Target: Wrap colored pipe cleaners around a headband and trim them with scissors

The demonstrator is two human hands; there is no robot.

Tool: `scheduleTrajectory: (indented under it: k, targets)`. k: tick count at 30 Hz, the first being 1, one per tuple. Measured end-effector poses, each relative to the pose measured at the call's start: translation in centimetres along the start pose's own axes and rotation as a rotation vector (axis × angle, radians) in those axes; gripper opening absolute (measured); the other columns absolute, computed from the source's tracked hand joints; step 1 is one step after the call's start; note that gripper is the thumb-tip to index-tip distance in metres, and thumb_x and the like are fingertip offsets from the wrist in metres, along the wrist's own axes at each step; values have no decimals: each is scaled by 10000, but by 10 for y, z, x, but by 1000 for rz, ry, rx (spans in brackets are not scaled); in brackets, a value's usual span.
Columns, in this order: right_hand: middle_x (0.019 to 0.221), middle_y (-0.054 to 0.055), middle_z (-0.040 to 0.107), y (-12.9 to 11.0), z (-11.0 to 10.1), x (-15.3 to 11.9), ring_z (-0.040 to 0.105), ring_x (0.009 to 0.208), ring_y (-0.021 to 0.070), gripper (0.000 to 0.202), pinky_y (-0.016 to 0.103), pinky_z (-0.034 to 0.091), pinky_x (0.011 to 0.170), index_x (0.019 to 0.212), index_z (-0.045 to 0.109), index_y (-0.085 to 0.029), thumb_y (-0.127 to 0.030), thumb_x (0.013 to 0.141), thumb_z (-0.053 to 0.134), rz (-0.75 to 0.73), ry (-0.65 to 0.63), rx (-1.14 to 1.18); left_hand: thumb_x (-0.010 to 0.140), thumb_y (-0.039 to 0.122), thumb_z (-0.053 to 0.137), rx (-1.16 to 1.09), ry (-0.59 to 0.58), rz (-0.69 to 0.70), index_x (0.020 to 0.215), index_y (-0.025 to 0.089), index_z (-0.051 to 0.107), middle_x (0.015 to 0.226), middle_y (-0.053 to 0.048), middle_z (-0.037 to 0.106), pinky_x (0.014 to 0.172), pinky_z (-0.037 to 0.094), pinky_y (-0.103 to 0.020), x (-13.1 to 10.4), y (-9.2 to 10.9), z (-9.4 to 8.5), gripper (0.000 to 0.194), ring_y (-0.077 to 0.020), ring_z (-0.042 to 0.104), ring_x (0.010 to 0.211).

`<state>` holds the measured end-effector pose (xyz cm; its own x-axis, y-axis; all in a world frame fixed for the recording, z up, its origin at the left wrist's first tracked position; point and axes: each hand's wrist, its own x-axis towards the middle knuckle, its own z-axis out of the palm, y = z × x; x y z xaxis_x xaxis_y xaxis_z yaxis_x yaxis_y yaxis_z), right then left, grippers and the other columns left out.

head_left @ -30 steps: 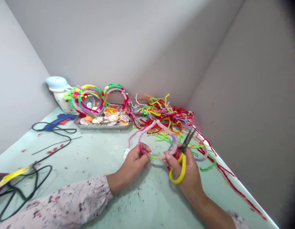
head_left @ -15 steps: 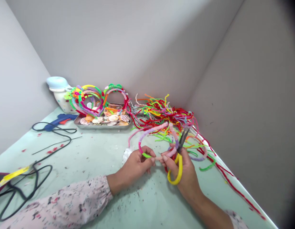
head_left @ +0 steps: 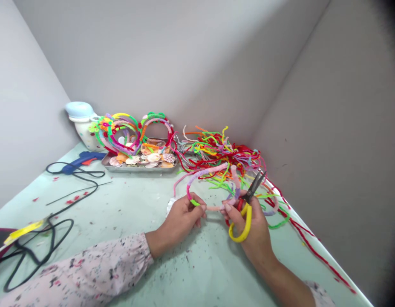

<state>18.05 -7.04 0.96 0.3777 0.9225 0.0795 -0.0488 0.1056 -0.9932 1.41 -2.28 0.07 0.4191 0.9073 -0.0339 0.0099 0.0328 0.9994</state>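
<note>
Between my hands is a fuzzy wrapped hoop in pink, purple, magenta and green, with a gap at its top. My left hand pinches it at the green part, low on the left. A pale pink stretch of it runs across to my right hand, whose thumb and fingers pinch the lower right side. Yellow-handled scissors also rest in my right hand, their dark blades pointing up and to the right, slightly parted. Just behind my left hand lies a small white crumpled thing, partly hidden.
A metal tray of shells with decorated hoops stands at the back, beside a white bottle. Pipe cleaners are heaped behind my hands. At left lie a blue glue gun, black cords and a yellow-handled tool.
My right hand has shifted slightly right, away from my left, and more of the pale pink stretch shows between them. The scissors have tilted further to the right. The view has shifted slightly.
</note>
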Motion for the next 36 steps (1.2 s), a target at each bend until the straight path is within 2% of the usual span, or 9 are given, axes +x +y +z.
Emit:
scheduleTrajectory:
  k: [7, 16, 22, 26, 31, 36]
  targets:
    - [809, -3, 663, -3, 0, 0, 626, 675, 144, 359, 256, 524, 613, 980, 523, -225, -403, 749, 732, 3, -7, -90, 861, 364, 557, 4, 34, 52, 821, 156, 561, 674, 9, 595, 477, 381, -208, 1, -1, -1, 212, -84, 502, 485]
    - [802, -42, 607, -3, -2, 4, 620, 646, 138, 520, 257, 523, 578, 1086, 505, -253, -405, 675, 785, 58, 42, 53, 864, 362, 540, 40, 32, 45, 780, 170, 545, 615, 25, 574, 494, 369, -209, -1, -3, -2, 210, -96, 495, 490]
    - [797, -44, 582, -5, -2, 4, 607, 618, 137, 510, 243, 503, 520, 1083, 501, -252, -437, 692, 772, 84, 31, 25, 855, 356, 553, 53, 38, 41, 775, 169, 537, 609, 32, 559, 497, 373, -206, -2, -1, -2, 204, -91, 481, 491]
    - [774, -37, 587, -1, -2, 5, 601, 594, 146, 527, 245, 488, 478, 1086, 493, -243, -455, 688, 767, 111, -18, 2, 837, 357, 581, 7, -4, 45, 824, 169, 536, 630, 36, 564, 492, 387, -201, -2, 2, -1, 195, -84, 483, 491]
    - [717, -59, 580, -2, -2, 5, 569, 542, 127, 501, 231, 463, 457, 1067, 498, -250, -454, 692, 761, 134, -58, -23, 785, 358, 633, 22, -79, -23, 875, 154, 568, 606, 44, 532, 474, 377, -202, -3, 5, 2, 232, -84, 484, 473]
    - [718, -59, 592, -5, -3, 7, 571, 538, 126, 530, 237, 468, 468, 1109, 509, -250, -468, 692, 751, 101, 41, -12, 793, 326, 609, 83, -76, -3, 830, 156, 567, 607, 45, 514, 487, 348, -204, -3, 3, 3, 179, -82, 455, 497]
